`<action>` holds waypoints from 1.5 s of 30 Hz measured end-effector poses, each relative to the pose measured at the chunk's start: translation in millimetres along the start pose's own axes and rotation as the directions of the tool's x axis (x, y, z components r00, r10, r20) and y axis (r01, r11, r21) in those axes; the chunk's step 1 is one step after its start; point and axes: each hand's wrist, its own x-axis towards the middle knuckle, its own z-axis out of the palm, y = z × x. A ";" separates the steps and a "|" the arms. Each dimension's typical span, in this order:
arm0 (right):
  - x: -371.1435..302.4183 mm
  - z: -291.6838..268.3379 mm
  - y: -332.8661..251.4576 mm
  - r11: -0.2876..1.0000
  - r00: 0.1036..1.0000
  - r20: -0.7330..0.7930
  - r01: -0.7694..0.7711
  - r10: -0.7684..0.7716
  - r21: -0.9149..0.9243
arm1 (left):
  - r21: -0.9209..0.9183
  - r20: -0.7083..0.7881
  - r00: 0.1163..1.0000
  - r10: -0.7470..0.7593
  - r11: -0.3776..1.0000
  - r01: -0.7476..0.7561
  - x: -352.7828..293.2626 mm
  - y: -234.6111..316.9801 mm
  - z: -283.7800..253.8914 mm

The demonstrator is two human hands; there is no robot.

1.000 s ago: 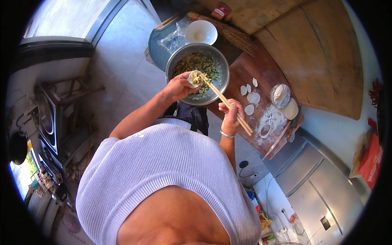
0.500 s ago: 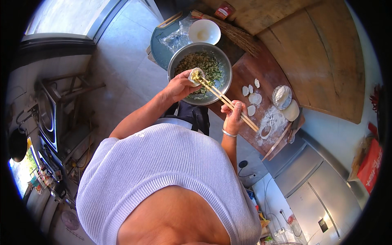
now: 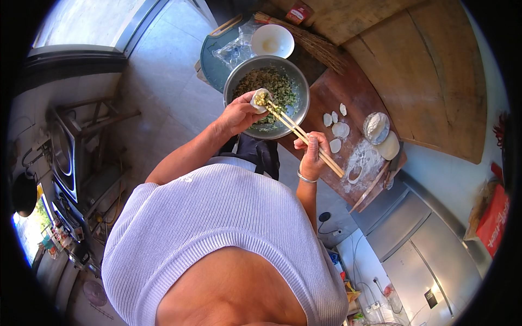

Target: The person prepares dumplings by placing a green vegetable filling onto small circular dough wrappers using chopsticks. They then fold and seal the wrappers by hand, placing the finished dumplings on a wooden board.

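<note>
My left hand is closed on a small round dumpling wrapper, cupped over the near left part of a steel bowl. On the wrapper sits a yellow-green chopped filling. My right hand grips a pair of wooden chopsticks, whose tips reach the filling's edge. The bowl holds more chopped green and brown filling. To the right, several white dough rounds lie on a floury wooden board.
Beyond the steel bowl stand a white bowl and a clear plastic bag on a blue-green surface. A straw broom lies behind. A flour-filled bowl, a dough piece and spilled flour occupy the board's right side.
The chopstick tips have shifted slightly at the filling, and the right hand has moved a little up. My left hand keeps the wrapper in nearly the same place.
</note>
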 end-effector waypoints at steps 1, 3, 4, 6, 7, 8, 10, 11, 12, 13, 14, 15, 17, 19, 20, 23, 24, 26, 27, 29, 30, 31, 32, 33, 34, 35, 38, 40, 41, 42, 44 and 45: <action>-0.4 -1.3 1.4 1.000 1.000 -0.012 0.002 -0.002 0.000 | -0.002 -0.002 1.000 0.001 1.000 -0.001 -0.5 0.4 -0.4; 0.8 -4.6 4.6 1.000 0.998 -0.048 0.029 -0.030 -0.008 | 0.000 -0.027 1.000 0.014 1.000 -0.014 -1.7 1.9 -1.6; 1.5 -8.0 6.0 0.998 0.996 -0.073 0.046 -0.049 -0.037 | 0.000 -0.039 0.999 0.019 1.000 -0.019 -2.5 2.6 -2.0; 3.3 -15.7 6.8 1.000 0.993 -0.119 -0.010 0.009 -0.005 | 0.012 -0.018 0.999 0.028 1.000 -0.028 -1.4 3.6 -5.0; 5.2 -17.7 5.7 0.999 0.988 -0.147 -0.044 0.044 0.002 | 0.018 -0.008 0.999 0.033 0.999 -0.033 -1.1 3.7 -6.3; 6.4 -18.9 4.4 0.996 0.980 -0.180 -0.078 0.083 0.036 | 0.024 -0.006 0.999 0.034 0.999 -0.034 -1.4 3.2 -7.5; 10.2 -21.1 5.2 0.982 0.977 -0.187 -0.065 0.098 0.179 | 0.038 -0.001 0.999 0.035 0.999 -0.035 -3.4 4.1 -5.1; 11.1 -21.0 5.4 0.969 0.973 -0.186 -0.089 0.133 0.229 | 0.025 0.005 1.000 0.014 1.000 -0.015 -3.3 4.1 -5.6; 13.1 -17.4 0.6 0.953 0.969 -0.182 -0.113 0.169 0.280 | 0.011 0.010 1.000 -0.005 1.000 0.005 -4.2 4.5 -5.9; 14.5 -14.8 -2.0 0.934 0.963 -0.177 -0.137 0.204 0.330 | -0.002 0.015 1.000 -0.025 1.000 0.025 -4.8 4.5 -5.9; 15.1 -13.5 -1.5 0.922 0.956 -0.174 -0.166 0.238 0.349 | 0.035 0.024 0.999 -0.034 0.999 0.033 -5.3 3.9 -5.6; 15.8 -12.0 -1.0 0.910 0.947 -0.173 -0.193 0.271 0.368 | 0.073 0.032 0.998 -0.045 0.996 0.042 -7.2 5.2 -0.8; 17.7 -9.1 -2.9 0.869 0.933 -0.127 -0.255 0.336 0.424 | 0.128 0.040 0.997 -0.065 0.990 0.059 -10.7 6.9 6.9; 18.2 -9.6 1.6 0.880 0.943 -0.080 -0.268 0.323 0.393 | 0.159 0.037 0.996 -0.083 0.984 0.076 -13.9 7.0 11.4; 18.3 -10.2 5.2 0.885 0.947 -0.057 -0.273 0.317 0.378 | 0.169 0.034 0.996 -0.083 0.983 0.076 -14.9 6.2 11.8; 20.2 -13.3 11.3 0.899 0.951 -0.076 -0.256 0.301 0.354 | 0.189 0.012 0.997 -0.079 0.979 0.075 -16.3 4.3 12.3; 20.7 -13.8 11.5 0.906 0.953 -0.074 -0.253 0.294 0.339 | 0.192 -0.004 0.997 -0.077 0.978 0.076 -16.4 3.7 12.9; 21.5 -13.9 10.9 0.913 0.959 -0.073 -0.236 0.274 0.332 | 0.203 -0.026 0.997 -0.074 0.976 0.078 -17.0 2.7 14.2; 22.0 -13.5 9.5 0.917 0.962 -0.074 -0.227 0.264 0.328 | 0.211 -0.033 0.997 -0.074 0.974 0.080 -18.0 3.4 17.2; 24.0 -12.2 5.0 0.901 0.964 -0.031 -0.235 0.264 0.364 | 0.220 -0.040 0.996 -0.077 0.972 0.084 -19.3 4.1 20.2; 24.9 -11.6 3.5 0.893 0.965 -0.011 -0.239 0.263 0.382 | 0.222 -0.040 0.996 -0.080 0.971 0.087 -19.8 4.2 21.2; 25.5 -11.5 4.5 0.902 0.962 -0.018 -0.250 0.274 0.352 | 0.223 -0.040 0.996 -0.083 0.971 0.090 -20.1 4.1 21.8; 26.4 -11.4 6.3 0.910 0.958 -0.025 -0.262 0.284 0.323 | 0.227 -0.029 0.996 -0.079 0.970 0.084 -20.1 3.4 21.2; 26.9 -11.1 7.9 0.916 0.955 -0.033 -0.273 0.295 0.293 | 0.230 -0.018 0.997 -0.076 0.970 0.078 -20.2 2.7 19.8; 27.1 -10.9 8.5 0.918 0.956 -0.030 -0.271 0.292 0.288 | 0.233 -0.006 0.997 -0.072 0.970 0.072 -20.1 2.0 18.7; 27.2 -10.7 9.0 0.921 0.957 -0.028 -0.269 0.288 0.283 | 0.225 -0.014 0.997 -0.070 0.972 0.072 -19.6 1.4 17.7; 27.6 -14.5 12.8 0.898 0.960 -0.008 -0.257 0.278 0.356 | 0.172 -0.053 0.998 -0.046 0.984 0.055 -16.9 0.9 14.0; 29.0 -15.0 11.0 0.874 0.945 -0.087 -0.254 0.316 0.415 | 0.098 -0.099 0.995 -0.012 0.995 0.022 -16.0 0.7 9.4; 31.4 -15.8 12.8 0.877 0.945 -0.117 -0.231 0.305 0.422 | 0.074 -0.113 0.994 -0.001 0.997 0.009 -16.3 0.7 6.7; 34.9 -18.4 17.1 0.880 0.944 -0.151 -0.205 0.294 0.428 | 0.051 -0.123 0.992 0.007 0.999 -0.001 -16.3 1.3 5.3; 36.2 -23.1 37.8 0.938 0.958 -0.144 -0.199 0.247 0.284 | 0.041 -0.116 0.993 0.005 0.999 0.000 -17.7 3.6 6.2; 36.2 -17.2 49.2 0.956 0.956 -0.147 -0.222 0.252 0.194 | 0.052 -0.104 0.995 -0.001 0.999 0.006 -20.1 5.8 8.4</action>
